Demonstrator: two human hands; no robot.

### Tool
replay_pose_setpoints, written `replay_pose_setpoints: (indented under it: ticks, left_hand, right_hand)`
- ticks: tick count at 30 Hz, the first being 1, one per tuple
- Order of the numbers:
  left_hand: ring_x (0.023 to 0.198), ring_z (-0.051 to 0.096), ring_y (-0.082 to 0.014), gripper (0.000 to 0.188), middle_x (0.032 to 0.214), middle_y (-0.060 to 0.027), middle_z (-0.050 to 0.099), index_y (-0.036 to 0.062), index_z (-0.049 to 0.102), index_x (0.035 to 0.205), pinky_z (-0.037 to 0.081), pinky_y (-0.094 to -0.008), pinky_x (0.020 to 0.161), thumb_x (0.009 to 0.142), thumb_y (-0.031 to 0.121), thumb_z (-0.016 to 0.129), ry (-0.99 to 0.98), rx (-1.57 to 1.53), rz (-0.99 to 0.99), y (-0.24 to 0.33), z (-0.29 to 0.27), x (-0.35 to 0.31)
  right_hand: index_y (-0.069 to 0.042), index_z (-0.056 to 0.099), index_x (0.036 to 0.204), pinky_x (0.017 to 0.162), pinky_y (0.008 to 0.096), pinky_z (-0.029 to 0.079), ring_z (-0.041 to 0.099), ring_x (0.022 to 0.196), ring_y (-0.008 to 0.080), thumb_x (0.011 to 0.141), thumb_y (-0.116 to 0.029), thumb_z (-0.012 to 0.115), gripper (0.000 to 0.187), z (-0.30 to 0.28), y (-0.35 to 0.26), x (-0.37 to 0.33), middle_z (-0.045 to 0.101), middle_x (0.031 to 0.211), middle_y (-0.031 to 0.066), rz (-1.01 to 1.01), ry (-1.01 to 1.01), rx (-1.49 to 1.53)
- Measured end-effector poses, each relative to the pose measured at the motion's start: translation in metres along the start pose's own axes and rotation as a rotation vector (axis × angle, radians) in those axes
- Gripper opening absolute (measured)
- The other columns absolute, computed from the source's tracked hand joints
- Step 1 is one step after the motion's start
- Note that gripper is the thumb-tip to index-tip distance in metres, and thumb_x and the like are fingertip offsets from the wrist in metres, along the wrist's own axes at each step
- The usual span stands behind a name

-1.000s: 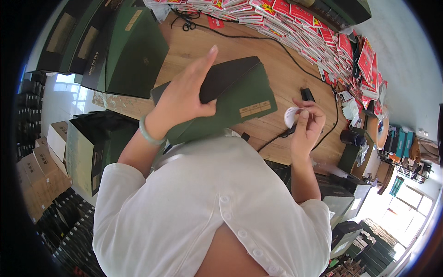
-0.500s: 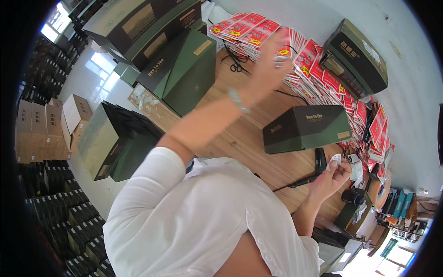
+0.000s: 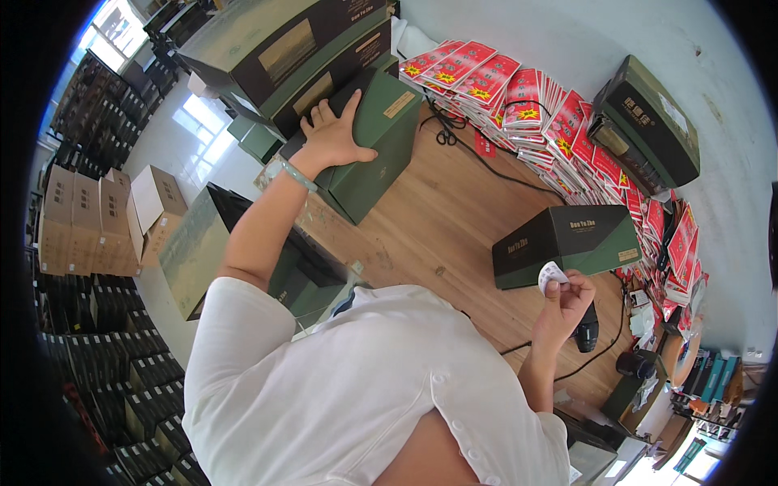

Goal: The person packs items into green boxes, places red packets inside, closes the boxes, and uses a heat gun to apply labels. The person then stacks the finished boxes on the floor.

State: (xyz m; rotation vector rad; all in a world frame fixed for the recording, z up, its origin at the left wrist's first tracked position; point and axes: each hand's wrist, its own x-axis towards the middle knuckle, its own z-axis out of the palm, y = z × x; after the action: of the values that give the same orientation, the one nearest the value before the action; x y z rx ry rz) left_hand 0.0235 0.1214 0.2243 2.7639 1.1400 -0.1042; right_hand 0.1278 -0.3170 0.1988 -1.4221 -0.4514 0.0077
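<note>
My left hand lies with spread fingers on a green and black box at the upper left of the table, thumb on its green side. Between the thumb and fingers of my right hand is a small white label, its edge curled. Just beyond that hand stands another green and black box, which the label partly overlaps in view. A black hair dryer lies close to my right hand, partly hidden by it.
Stacks of red printed packets line the wall side of the wooden table, with a black cable before them. A dark box rests on the packets. Larger boxes are piled behind my left hand. Brown cartons stand on the floor.
My left hand has swung left from above the table onto the green and black box. My right hand, still pinching the label, has moved left toward the other box. The view has shifted slightly.
</note>
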Motion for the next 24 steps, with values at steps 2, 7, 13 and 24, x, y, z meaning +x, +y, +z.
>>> replay_pose_setpoints:
  ticks: [2,7,13,24]
  left_hand:
    - [0.136,0.023,-0.0577,0.126,0.146,-0.0419,0.021,0.0297,0.005,0.158,0.018,-0.0657,0.109,0.059,0.053,0.08,0.03,0.0,0.064,0.0,0.0,-0.002]
    - [0.134,0.029,-0.0528,0.125,0.143,-0.0388,0.027,0.0248,0.013,0.157,0.023,-0.0594,0.11,0.055,0.043,0.082,0.043,0.035,0.456,0.022,-0.011,-0.056]
    - [0.128,0.036,-0.0533,0.121,0.138,-0.0393,0.033,0.0225,0.021,0.156,0.028,-0.0591,0.107,0.053,0.042,0.082,0.011,-0.033,0.867,0.044,0.003,-0.11]
    - [0.141,0.029,-0.0463,0.102,0.154,-0.0275,0.026,0.029,0.036,0.152,0.02,-0.0609,0.115,0.06,0.036,0.082,0.0,-0.222,1.023,0.055,0.017,-0.134]
  right_hand:
    - [-0.009,0.046,0.112,0.085,0.0258,0.043,0.05,0.094,0.0131,0.086,-0.004,0.074,0.039,0.01,-0.01,0.002,0.048,0.111,0.0067,0.039,-0.011,0.044]
    - [-0.008,0.044,0.116,0.091,0.0293,0.043,0.049,0.103,0.0156,0.08,0.005,0.074,0.048,0.007,-0.008,0.006,0.046,0.114,0.0075,0.066,-0.102,-0.001]
    - [-0.006,0.045,0.111,0.08,0.0277,0.045,0.051,0.088,0.0132,0.076,0.003,0.077,0.048,0.044,-0.009,0.01,0.048,0.102,0.0046,0.024,-0.349,-0.154]
    - [-0.003,0.046,0.106,0.073,0.0306,0.043,0.044,0.08,0.0179,0.079,-0.006,0.078,0.043,0.07,0.005,-0.003,0.046,0.099,0.0078,0.142,-0.508,-0.403]
